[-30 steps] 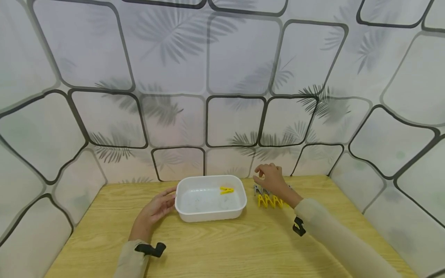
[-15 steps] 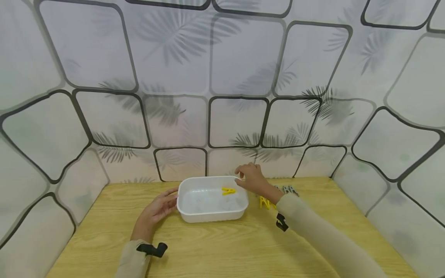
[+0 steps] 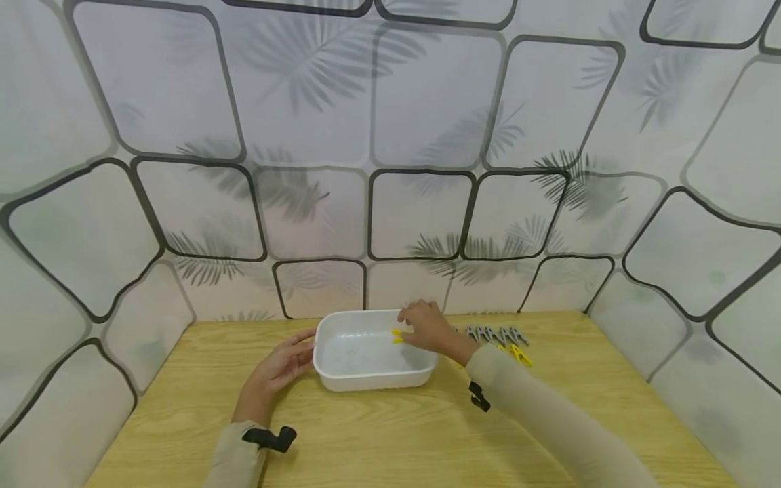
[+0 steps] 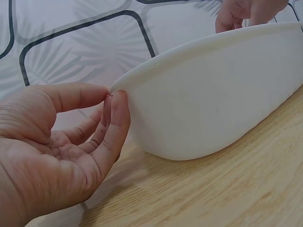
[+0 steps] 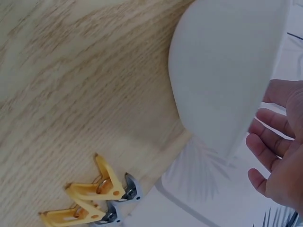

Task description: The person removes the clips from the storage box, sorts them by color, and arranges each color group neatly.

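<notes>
A white plastic basin (image 3: 378,381) stands on the wooden table. My left hand (image 3: 282,369) pinches its left rim; in the left wrist view the thumb and a fingertip meet at the rim's edge. Inside the basin, near its right end, lies a yellow clip (image 3: 396,336), partly covered by my right hand (image 3: 426,329). That hand reaches over the right side, its thumb close to the clip and its index finger raised apart from the thumb. From the right wrist, the hand (image 5: 279,142) shows loosely bent fingers, some tips hidden behind the basin wall.
Right of the basin, a row of grey clips (image 3: 491,335) lies near the table's back edge. Yellow clips (image 3: 518,355) lie in front of them, partly hidden by the right forearm. A patterned wall covering (image 3: 421,210) rises behind the table (image 3: 366,440).
My right hand has moved left from above the row of clips, across the basin's right rim, and down to the yellow clip inside. My left hand stays at the left rim.
</notes>
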Available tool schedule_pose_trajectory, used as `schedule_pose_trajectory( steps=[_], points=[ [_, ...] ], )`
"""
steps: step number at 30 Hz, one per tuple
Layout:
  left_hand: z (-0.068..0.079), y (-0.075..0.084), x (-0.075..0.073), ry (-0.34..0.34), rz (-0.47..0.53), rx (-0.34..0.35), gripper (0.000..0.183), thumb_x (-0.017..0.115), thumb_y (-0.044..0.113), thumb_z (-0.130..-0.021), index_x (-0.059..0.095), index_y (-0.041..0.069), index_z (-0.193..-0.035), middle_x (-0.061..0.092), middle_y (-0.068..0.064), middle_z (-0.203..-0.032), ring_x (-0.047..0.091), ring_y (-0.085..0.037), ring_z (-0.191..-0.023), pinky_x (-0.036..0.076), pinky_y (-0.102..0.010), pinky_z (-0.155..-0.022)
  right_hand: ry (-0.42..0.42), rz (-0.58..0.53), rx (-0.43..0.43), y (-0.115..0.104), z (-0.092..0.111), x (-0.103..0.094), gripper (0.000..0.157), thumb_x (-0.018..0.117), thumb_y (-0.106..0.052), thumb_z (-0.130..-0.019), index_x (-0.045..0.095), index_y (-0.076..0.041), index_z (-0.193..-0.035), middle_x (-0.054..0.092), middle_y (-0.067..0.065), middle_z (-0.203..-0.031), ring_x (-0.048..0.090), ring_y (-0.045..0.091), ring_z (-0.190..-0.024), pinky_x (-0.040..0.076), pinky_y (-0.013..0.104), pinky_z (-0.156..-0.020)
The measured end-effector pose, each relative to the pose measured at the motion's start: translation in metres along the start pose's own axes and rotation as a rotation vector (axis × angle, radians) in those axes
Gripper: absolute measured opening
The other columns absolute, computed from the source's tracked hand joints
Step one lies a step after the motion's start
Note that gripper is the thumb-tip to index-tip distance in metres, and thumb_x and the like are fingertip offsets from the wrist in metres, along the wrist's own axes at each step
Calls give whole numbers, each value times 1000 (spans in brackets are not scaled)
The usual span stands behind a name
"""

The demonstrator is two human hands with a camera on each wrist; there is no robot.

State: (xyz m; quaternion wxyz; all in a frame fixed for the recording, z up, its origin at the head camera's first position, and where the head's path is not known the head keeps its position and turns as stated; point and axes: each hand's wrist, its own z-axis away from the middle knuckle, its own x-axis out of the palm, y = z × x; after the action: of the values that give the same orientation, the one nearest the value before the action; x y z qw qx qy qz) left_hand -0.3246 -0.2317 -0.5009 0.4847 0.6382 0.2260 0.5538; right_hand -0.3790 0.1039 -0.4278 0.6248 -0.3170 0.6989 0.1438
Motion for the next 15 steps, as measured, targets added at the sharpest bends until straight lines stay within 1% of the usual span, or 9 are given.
schedule_pose_trajectory(
  steps=[4, 8, 12, 15],
  points=[
    [-1, -1, -1, 3, -4, 0, 30, 42, 3, -109, 51, 11, -136, 72, 2, -107, 69, -7, -97, 58, -22, -81, -36, 29, 10, -2, -1, 6, 32, 78, -15, -90, 72, -3, -119, 72, 14, -112, 61, 33, -102, 43, 60, -97],
    [0, -1, -1, 8, 3, -2, 30, 42, 3, -109, 52, 12, -136, 72, 2, -108, 69, -7, -97, 58, -22, -81, -61, 50, 27, -3, -3, 13, 33, 77, -17, -90, 71, -5, -121, 70, 13, -121, 60, 35, -110, 42, 63, -102],
    [1, 0, 1, 12, -5, -2, 30, 43, 3, -109, 53, 13, -135, 72, 2, -108, 69, -7, -98, 58, -22, -81, -64, 85, 34, -1, -6, 21, 33, 77, -18, -90, 72, -8, -120, 70, 11, -123, 60, 33, -112, 43, 60, -101],
    [1, 1, 2, 13, -10, -1, 31, 43, 3, -108, 51, 11, -137, 72, 2, -109, 68, -7, -98, 58, -22, -82, -61, 106, 30, -1, -8, 26, 33, 77, -19, -89, 72, -8, -120, 70, 11, -124, 59, 32, -112, 43, 58, -100]
  ],
)
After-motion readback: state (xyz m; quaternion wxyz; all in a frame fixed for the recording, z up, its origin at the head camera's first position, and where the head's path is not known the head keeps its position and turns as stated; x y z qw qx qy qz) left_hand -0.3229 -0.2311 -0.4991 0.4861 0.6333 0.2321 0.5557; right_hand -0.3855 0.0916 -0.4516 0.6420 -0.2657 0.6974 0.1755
